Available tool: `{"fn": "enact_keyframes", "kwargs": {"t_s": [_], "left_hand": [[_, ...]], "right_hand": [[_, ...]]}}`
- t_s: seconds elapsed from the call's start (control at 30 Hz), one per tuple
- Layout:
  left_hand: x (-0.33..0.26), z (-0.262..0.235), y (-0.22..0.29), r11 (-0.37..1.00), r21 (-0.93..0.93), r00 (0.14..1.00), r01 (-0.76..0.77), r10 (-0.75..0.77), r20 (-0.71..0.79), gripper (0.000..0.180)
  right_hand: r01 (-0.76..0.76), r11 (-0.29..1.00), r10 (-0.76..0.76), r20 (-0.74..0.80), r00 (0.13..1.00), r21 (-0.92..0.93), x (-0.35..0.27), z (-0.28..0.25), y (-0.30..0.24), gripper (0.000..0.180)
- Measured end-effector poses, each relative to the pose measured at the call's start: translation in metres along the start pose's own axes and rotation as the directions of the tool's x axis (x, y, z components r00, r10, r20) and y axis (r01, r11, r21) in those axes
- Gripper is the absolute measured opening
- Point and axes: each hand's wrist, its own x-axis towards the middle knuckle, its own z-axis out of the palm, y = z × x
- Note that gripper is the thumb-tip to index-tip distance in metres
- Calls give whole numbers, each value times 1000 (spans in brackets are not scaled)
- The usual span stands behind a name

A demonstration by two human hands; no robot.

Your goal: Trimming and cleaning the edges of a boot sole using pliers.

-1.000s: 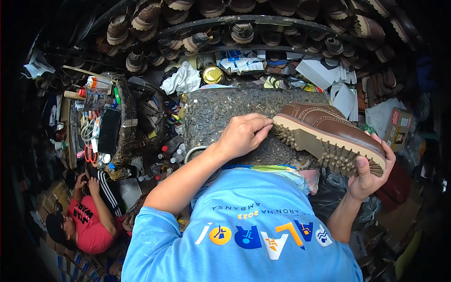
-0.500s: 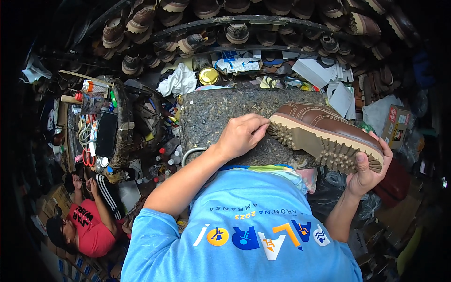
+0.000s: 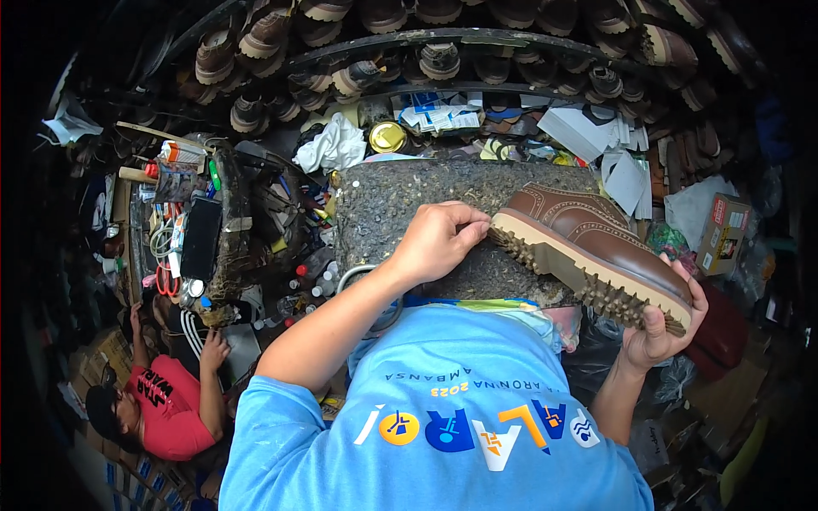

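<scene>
A brown leather shoe (image 3: 588, 223) with a cream midsole and a knobbly lugged sole lies tilted on its side above the rough dark work block (image 3: 396, 200). My right hand (image 3: 673, 319) grips it at the toe, thumb on the sole and fingers over the upper. At the heel end is my left hand (image 3: 439, 243), its thumb and forefinger pinched together right at the sole's edge. Whatever lies between those fingertips, if anything, is too small to make out.
Shelves of similar shoes (image 3: 439, 60) run along the back. Behind the block are a yellow-lidded tin (image 3: 388, 137), a white cloth (image 3: 332, 143) and paper sheets (image 3: 626, 179). A tool-laden stand (image 3: 226, 217) and a seated person in red (image 3: 175, 413) are at left.
The sole has turned slightly downward, showing more of the upper. Both hands keep their places on the shoe. The person at left has lowered one hand and moved the hands apart.
</scene>
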Motion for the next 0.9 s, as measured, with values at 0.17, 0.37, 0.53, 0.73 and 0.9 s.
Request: {"fn": "enact_keyframes", "kwargs": {"t_s": [0.17,0.37,0.53,0.73,0.9], "left_hand": [[9,-11,17,926,293,971,-240,221,95,17],[34,-14,50,656,650,900,-384,107,423,15],[52,-36,18,572,760,904,-307,-75,421,16],[22,-24,6,876,274,915,-396,352,197,16],[23,-19,11,843,292,889,-452,396,231,13]], "right_hand": [[34,998,-32,30,999,-46,-6,-3,1,77],[79,994,-75,64,995,-78,-7,-2,-1,76],[75,993,-70,50,996,-88,-7,-6,7,76],[-7,1000,7,-9,1000,25,-8,-17,14,73],[-6,1000,6,-7,1000,19,-6,-16,16,72]]}}
